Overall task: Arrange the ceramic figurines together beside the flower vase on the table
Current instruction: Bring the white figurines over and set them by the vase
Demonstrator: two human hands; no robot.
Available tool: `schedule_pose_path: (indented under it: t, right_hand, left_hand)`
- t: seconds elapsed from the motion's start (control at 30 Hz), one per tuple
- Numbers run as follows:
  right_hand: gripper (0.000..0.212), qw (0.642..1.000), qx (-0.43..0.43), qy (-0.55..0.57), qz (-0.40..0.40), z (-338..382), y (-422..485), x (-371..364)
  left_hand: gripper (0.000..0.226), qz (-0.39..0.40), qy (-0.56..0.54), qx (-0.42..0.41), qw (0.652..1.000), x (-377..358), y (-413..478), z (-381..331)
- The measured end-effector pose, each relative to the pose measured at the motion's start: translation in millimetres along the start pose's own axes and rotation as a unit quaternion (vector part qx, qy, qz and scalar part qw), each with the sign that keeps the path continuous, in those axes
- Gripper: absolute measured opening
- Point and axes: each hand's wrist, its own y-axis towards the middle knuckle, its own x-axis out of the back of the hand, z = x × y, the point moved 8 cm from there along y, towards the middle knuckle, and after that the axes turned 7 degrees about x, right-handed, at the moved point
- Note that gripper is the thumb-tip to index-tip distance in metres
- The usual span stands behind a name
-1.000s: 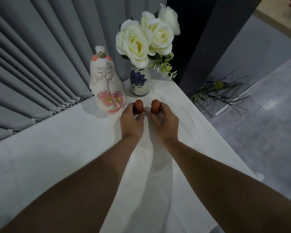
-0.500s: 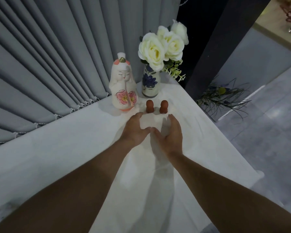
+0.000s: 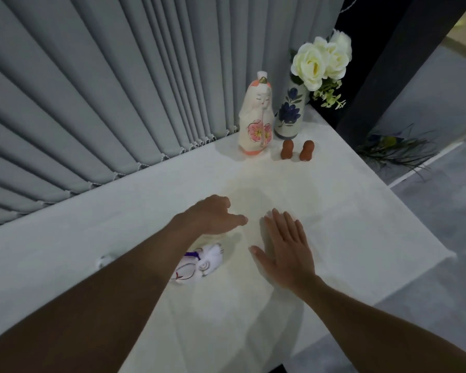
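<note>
A blue-flowered vase [image 3: 289, 114] with white roses stands at the table's far corner. Left of it, almost touching, is a tall white doll figurine [image 3: 256, 122] with pink blossoms. Two small brown figurines [image 3: 287, 149] [image 3: 306, 150] stand side by side just in front of the vase. A small white figurine with purple trim [image 3: 199, 262] lies near the table's middle, partly under my left forearm. My left hand [image 3: 213, 215] hovers above it, fingers loosely curled and empty. My right hand [image 3: 287, 246] is spread flat, palm down, holding nothing.
The white table [image 3: 361, 224] ends in an edge on the right, with grey floor below. Grey pleated curtains [image 3: 119, 90] run along the back. A dark pillar [image 3: 388, 63] and a spiky plant [image 3: 398, 149] stand beyond the far corner. A small white piece [image 3: 105, 259] lies at left.
Both hands have let go of the two brown figurines and drawn back towards me. The view has pulled back and the small white figurine has come into sight.
</note>
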Motion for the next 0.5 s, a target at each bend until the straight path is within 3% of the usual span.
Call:
schedule_pose_path:
  t: [0.13,0.23,0.37,0.5]
  right_hand:
    - [0.083,0.999,0.001,-0.040,0.023,8,-10,-10]
    - [0.084,0.999,-0.002,-0.046,0.024,9,-9,-7]
    - [0.084,0.998,-0.009,-0.048,0.038,8,-10,-10]
    - [0.085,0.998,-0.010,-0.036,0.040,7,-8,-8]
  left_hand:
    - [0.108,0.093,0.117,0.042,0.988,-29,-28,37]
    - [0.093,0.083,0.193,0.025,0.977,-50,-36,57]
    - [0.068,0.022,0.159,-0.015,0.987,-51,-32,65]
    - [0.069,-0.014,0.085,-0.012,0.996,-36,-24,55]
